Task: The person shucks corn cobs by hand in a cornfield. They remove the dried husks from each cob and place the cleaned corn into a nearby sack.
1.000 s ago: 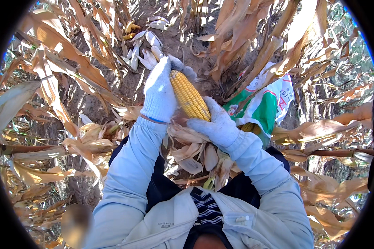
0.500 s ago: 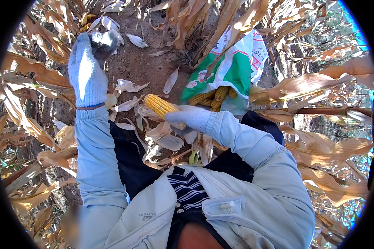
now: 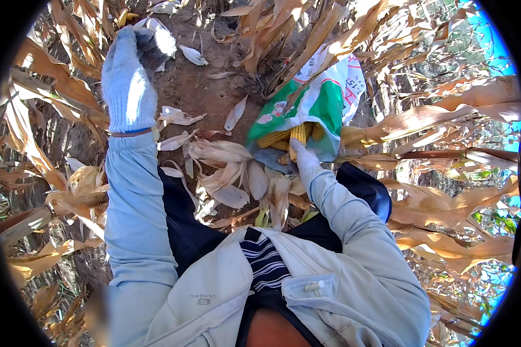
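Observation:
At the mouth of a green and white sack, my right hand in a pale knit glove is closed around a husked yellow ear of corn. More ears of corn lie inside that opening. Farther out on the left, my left hand, also gloved and grey on the finger side, has its fingers curled next to a pale corn husk. What they hold, if anything, is hidden. Just beyond them a bit of yellow corn shows.
Loose dry husks lie on the brown soil between my dark-trousered legs. Dry corn stalks and leaves crowd in from the right, and more leaves stand along the left. Several long leaves hang partly over the sack.
My right hand has carried the ear of corn rightward and away from me, from above the husks into the sack's mouth. My left hand has shifted slightly farther out, toward the pale husk.

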### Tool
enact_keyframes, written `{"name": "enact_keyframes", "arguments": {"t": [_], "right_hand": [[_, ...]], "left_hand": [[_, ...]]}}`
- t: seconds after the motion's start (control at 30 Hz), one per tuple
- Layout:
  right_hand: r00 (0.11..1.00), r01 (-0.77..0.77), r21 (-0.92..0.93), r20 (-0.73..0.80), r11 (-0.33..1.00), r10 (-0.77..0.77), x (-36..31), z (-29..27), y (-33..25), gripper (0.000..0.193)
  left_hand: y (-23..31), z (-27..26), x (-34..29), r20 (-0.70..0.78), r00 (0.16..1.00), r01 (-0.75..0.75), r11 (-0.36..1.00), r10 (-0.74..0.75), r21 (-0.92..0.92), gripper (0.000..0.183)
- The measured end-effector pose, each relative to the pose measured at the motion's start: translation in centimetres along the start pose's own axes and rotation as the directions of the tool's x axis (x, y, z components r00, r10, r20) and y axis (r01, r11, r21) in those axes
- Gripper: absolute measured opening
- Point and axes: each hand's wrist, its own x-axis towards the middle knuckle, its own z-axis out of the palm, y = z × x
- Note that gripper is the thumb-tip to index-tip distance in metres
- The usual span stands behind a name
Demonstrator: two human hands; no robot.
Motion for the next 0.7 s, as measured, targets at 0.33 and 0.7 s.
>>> {"name": "enact_keyframes", "arguments": {"t": [0.33,0.7], "right_hand": [[0.995,0.009,-0.054,-0.103,0.998,-0.014,9.0,1.4,-5.6,0.032],[0.968,0.164,0.043,-0.198,0.985,-0.153,12.3,5.3,-1.9,0.021]], "left_hand": [[1.3,-0.8,1.0,0.001,0.995,0.103,0.983,-0.104,-0.154,0.027],[4.2,-2.6,2.7,-0.155,0.986,-0.075,0.995,0.065,-0.061,0.035]]}}
